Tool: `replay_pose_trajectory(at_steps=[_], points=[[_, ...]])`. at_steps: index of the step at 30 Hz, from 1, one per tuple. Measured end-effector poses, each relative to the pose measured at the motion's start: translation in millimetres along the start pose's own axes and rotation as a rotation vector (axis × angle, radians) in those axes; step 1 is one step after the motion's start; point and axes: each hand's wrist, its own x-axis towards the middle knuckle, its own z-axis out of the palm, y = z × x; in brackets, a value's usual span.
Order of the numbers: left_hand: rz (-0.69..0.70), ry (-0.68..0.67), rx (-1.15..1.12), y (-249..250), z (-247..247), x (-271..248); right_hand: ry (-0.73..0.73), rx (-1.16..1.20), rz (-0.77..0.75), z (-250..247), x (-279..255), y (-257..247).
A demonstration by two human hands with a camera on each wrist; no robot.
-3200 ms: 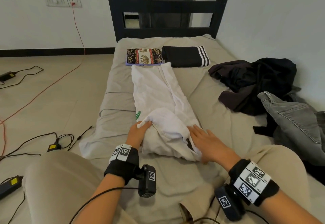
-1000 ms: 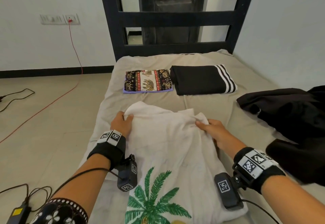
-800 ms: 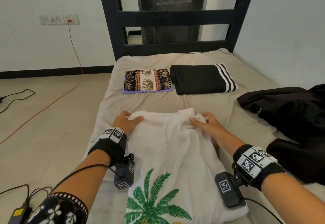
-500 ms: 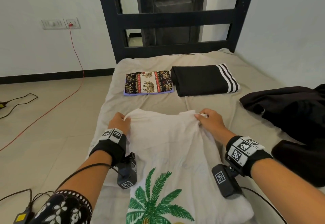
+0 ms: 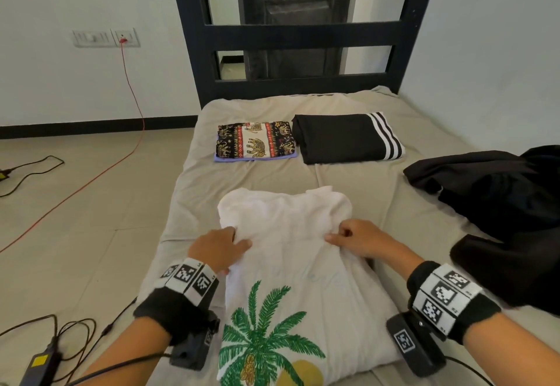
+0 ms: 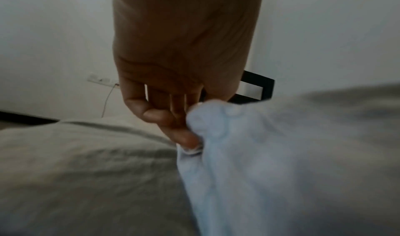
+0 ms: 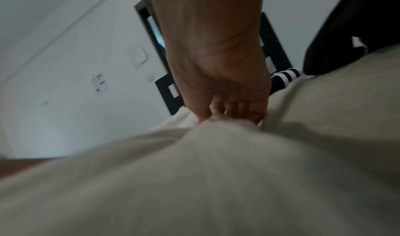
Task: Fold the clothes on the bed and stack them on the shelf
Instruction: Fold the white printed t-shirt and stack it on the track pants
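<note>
The white palm-print shirt lies on the bed before the person; the left hand pinches its left edge; the right hand pinches its right edge.

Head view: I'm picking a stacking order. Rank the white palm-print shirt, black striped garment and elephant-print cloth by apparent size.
1. white palm-print shirt, though it lies nearest the camera
2. black striped garment
3. elephant-print cloth

The white T-shirt was soft matt cloth, creased, with a flat green palm print. The bed sheet was matt beige fabric, wrinkled. The headboard looked like smooth dark painted wood. The floor tiles were smooth, faintly glossy.
</note>
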Motion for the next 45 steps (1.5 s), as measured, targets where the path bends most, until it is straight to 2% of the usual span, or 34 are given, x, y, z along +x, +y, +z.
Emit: replay_pose_trajectory(at_steps=[2, 4, 7, 9, 11, 14, 16, 20, 23, 26, 27, 29, 31, 32, 33, 36, 39, 43, 45], points=[[-0.01, 0.087, -0.083, -2.1, 3.7, -0.2, 0.117, 0.147, -0.027, 6.9, -1.4, 8.2], [-0.051, 0.123, -0.135, -7.0, 8.1, 1.2, 0.222, 0.184, 0.017, 6.0, -3.5, 16.1], [-0.128, 0.088, -0.143, -13.9, 14.8, -4.4, 0.221, 0.134, 0.06, 4.4, -11.2, 21.7], [-0.18, -0.018, -0.258, -13.5, 10.4, -20.7, 0.13, 0.161, 0.088, -0.3, -24.4, 22.2], [-0.172, -0.2, -0.374, -14.6, 1.9, -46.8, -0.009, 0.152, 0.156, -8.2, -46.5, 23.5], [-0.034, -0.552, -0.35, -23.5, 3.6, -80.0, -0.305, 0.177, 0.214, -13.4, -79.9, 30.1], [0.053, -0.648, -0.387, -29.3, 15.2, -94.4, -0.405, 0.238, 0.19, -11.3, -94.4, 33.5], [0.133, -0.556, -0.477, -40.1, 36.9, -110.1, -0.327, 0.235, 0.166, -10.7, -104.3, 39.1], [0.099, -0.566, -0.448, -45.7, 45.2, -115.1, -0.293, 0.219, 0.208, -3.1, -107.4, 38.9], [0.052, -0.525, -0.374, -36.9, 37.1, -118.9, -0.234, -0.002, 0.201, -5.5, -102.9, 27.7], [0.052, -0.447, -0.366, -34.2, 26.3, -115.3, -0.159, -0.096, 0.166, -12.2, -99.5, 20.7], [0.017, -0.16, -0.364, -34.9, 5.1, -96.3, 0.021, -0.169, 0.072, -27.4, -87.7, 8.6], [-0.012, 0.181, -0.325, -41.1, -12.2, -64.6, 0.157, -0.008, -0.061, -39.6, -69.6, -2.0], [0.016, 0.291, -0.32, -43.4, -18.2, -48.1, 0.214, 0.043, -0.131, -43.4, -59.0, -7.2], [0.07, 0.345, -0.326, -44.1, -22.5, -32.0, 0.265, 0.052, -0.201, -45.5, -46.9, -11.2], [0.261, 0.374, -0.29, -37.3, -27.8, 8.8, 0.276, 0.058, -0.364, -45.3, -10.5, -21.9], [0.336, 0.309, -0.289, -32.7, -24.8, 39.8, 0.135, 0.029, -0.377, -38.5, 16.5, -29.6], [0.248, 0.23, -0.337, -30.4, -10.8, 70.9, 0.106, 0.075, -0.363, -22.1, 47.4, -23.9], [0.206, 0.29, -0.357, -26.1, -6.3, 81.7, 0.158, 0.072, -0.357, -16.8, 55.7, -20.0]])
